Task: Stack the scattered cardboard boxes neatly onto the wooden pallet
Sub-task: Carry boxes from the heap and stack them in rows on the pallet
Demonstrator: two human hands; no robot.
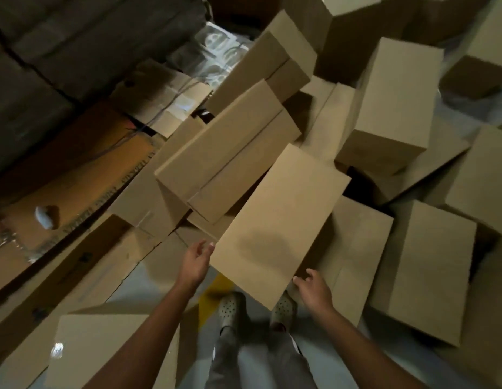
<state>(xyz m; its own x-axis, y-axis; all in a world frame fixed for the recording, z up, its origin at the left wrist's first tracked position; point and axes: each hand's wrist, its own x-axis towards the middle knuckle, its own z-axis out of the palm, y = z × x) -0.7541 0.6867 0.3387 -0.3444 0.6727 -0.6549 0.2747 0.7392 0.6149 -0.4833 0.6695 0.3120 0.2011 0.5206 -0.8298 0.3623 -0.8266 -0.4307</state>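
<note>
**At the foot of the pile: both hands reach for the nearest box**

At six o'clock in the head view, the person's shoes [230, 307] stand on a pale floor [255, 357]. Just beyond them, at the centre, lies the nearest box [280, 220], tilted and seemingly leaning on a taped box [227, 153] at eleven o'clock. More scattered boxes lie from twelve round to four o'clock, with a tall box [393, 108] at two. Flattened cardboard [84, 175] covers the ground at nine. No wooden pallet can be made out.

The step in hand looks like the pick-up of this one box, with its stacking not yet begun. The left hand [198, 259] sits at the box's seven o'clock corner, fingers spread and loosely bent, tips touching or nearly touching the edge. The right hand [314, 290] is at the five o'clock edge, thumb against the cardboard, fingers relaxed and wide. Neither hand has closed round anything.

The next move calls for both palms to press on opposite sides. After that comes a level lift clear of the neighbours, since boxes it leans on could slide.
</note>
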